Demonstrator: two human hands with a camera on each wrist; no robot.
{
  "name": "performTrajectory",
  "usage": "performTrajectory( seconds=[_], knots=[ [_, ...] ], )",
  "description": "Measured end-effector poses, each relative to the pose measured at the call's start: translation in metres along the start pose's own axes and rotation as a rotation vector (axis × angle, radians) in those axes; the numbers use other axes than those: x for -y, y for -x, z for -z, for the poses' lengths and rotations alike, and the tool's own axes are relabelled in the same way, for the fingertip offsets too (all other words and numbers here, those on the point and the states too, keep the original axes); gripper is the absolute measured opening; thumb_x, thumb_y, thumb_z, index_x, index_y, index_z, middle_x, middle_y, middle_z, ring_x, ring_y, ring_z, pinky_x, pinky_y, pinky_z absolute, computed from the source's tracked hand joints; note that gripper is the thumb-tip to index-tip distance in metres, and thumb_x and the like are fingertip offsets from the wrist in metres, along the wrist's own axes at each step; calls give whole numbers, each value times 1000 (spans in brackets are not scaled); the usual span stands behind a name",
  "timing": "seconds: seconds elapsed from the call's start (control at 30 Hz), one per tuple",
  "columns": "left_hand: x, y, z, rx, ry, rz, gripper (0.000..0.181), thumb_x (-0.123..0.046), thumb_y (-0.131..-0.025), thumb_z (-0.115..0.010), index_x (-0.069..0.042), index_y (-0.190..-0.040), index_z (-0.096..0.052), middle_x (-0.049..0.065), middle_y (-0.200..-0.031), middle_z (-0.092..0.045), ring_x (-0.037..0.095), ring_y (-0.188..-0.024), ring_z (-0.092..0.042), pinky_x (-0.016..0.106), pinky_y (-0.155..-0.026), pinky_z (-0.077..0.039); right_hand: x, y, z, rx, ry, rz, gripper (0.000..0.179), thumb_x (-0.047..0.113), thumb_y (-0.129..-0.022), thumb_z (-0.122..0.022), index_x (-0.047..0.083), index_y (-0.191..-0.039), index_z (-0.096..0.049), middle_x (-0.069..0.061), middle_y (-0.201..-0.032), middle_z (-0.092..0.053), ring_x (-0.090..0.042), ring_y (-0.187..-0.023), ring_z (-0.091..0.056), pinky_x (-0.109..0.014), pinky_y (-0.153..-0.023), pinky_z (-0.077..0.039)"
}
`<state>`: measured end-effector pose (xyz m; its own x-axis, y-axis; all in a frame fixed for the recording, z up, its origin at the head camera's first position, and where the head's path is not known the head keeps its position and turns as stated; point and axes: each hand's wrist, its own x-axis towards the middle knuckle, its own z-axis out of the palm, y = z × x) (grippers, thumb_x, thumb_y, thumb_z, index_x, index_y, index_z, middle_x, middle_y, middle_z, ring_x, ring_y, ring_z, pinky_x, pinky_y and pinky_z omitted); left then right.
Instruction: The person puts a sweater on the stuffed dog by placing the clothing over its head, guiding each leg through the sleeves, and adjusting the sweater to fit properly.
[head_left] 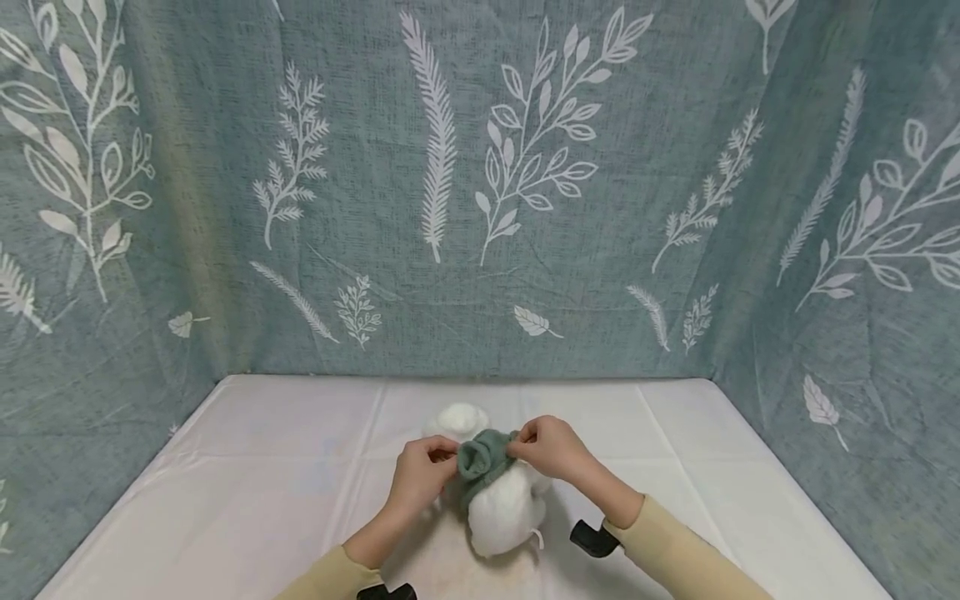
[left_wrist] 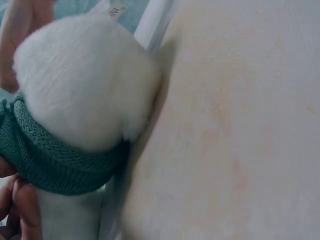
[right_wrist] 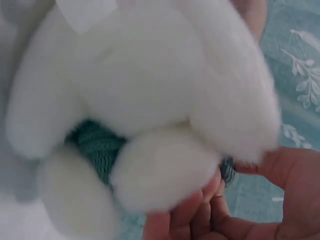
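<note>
A white plush toy (head_left: 504, 512) lies on the table with a green knitted garment (head_left: 491, 454) round its middle. My left hand (head_left: 422, 475) pinches the garment's left edge, beside a rolled opening in the knit. On the other side, my right hand (head_left: 551, 448) pinches the garment between thumb and fingers. In the left wrist view, the ribbed knit (left_wrist: 65, 167) wraps below a rounded furry part, and a small printed tag (left_wrist: 118, 10) sticks out at the top. Furry limbs (right_wrist: 165, 167) partly hide the knit in the right wrist view.
A white cloth (head_left: 270, 483) covers the table. Grey-green fabric (head_left: 465, 317) with white leaf prints hangs behind it and along both sides. Black wrist mounts (head_left: 594, 539) sit by the beige sleeves (head_left: 675, 546).
</note>
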<state>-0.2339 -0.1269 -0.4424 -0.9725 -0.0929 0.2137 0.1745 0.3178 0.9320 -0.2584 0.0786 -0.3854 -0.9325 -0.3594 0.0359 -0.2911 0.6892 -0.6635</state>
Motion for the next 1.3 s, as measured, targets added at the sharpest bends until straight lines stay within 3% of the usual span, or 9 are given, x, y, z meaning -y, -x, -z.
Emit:
performTrajectory(
  seconds=[0.2,0.4,0.5,0.63,0.73,0.87,0.97,1.1,1.3],
  knots=[
    [-5,1,1,-98,-7,-43,4,-7,-83,-69,-5,-83,-72,3,-72,-65,9,-60,-53,21,-51,-45,-8,4,14,42,-257,-92,15,11,-92,-54,-1,-95,-62,-10,-86,-65,-14,-74,-62,-32,-70,-56],
    [-4,-1,-1,-138,-62,-62,5,-10,-84,-70,-7,-81,-73,1,-71,-65,8,-60,-52,21,-50,-43,-23,13,7,-6,-371,-212,23,6,-93,-49,-6,-111,-56,-12,-82,-63,-15,-67,-62,-37,-70,-58],
    [0,-3,-5,-130,-98,-75,4,-10,-83,-71,-9,-81,-74,0,-70,-65,7,-59,-52,20,-52,-44,-24,16,2,-37,-330,-200,22,14,-96,-51,-2,-109,-56,-10,-79,-63,-15,-66,-61,-37,-68,-57],
    [-1,-2,-7,-140,-113,-106,4,-12,-82,-72,-10,-83,-75,-2,-69,-63,7,-59,-51,20,-52,-44,-18,12,4,-158,-121,-119,30,33,-94,-58,5,-105,-57,-7,-87,-64,-16,-75,-61,-35,-65,-53],
    [-4,-3,-9,-137,-133,-128,5,-12,-81,-72,-10,-84,-76,-3,-69,-62,7,-60,-51,20,-53,-42,-14,1,7,-173,-54,-107,38,39,-92,-60,6,-109,-56,-7,-91,-65,-17,-76,-62,-35,-65,-52],
    [-8,-6,-11,-134,-160,-138,4,-12,-82,-71,-9,-82,-75,-2,-68,-61,8,-59,-49,20,-53,-40,-15,-15,8,-71,-197,-164,32,28,-90,-65,3,-111,-58,-8,-88,-66,-15,-69,-62,-34,-65,-54],
    [-9,-8,-11,-156,-178,-144,4,-11,-82,-71,-10,-80,-74,-2,-66,-60,7,-55,-48,20,-50,-39,-18,-20,11,-79,-269,-175,21,13,-88,-66,1,-105,-64,-9,-87,-68,-14,-68,-63,-33,-66,-56],
    [-8,-9,-9,-203,-223,-164,5,-11,-82,-72,-12,-77,-74,-3,-64,-59,5,-50,-45,20,-47,-37,-25,-17,12,-141,-192,-176,7,4,-85,-66,1,-91,-68,-7,-79,-68,-14,-62,-64,-36,-64,-57],
    [-6,-11,-10,-168,-237,-151,5,-12,-82,-71,-12,-78,-73,-3,-63,-59,6,-51,-46,20,-48,-38,-37,-12,9,-12,-75,-161,17,-3,-84,-57,7,-93,-68,-6,-82,-67,-16,-68,-62,-34,-62,-54]
  ],
)
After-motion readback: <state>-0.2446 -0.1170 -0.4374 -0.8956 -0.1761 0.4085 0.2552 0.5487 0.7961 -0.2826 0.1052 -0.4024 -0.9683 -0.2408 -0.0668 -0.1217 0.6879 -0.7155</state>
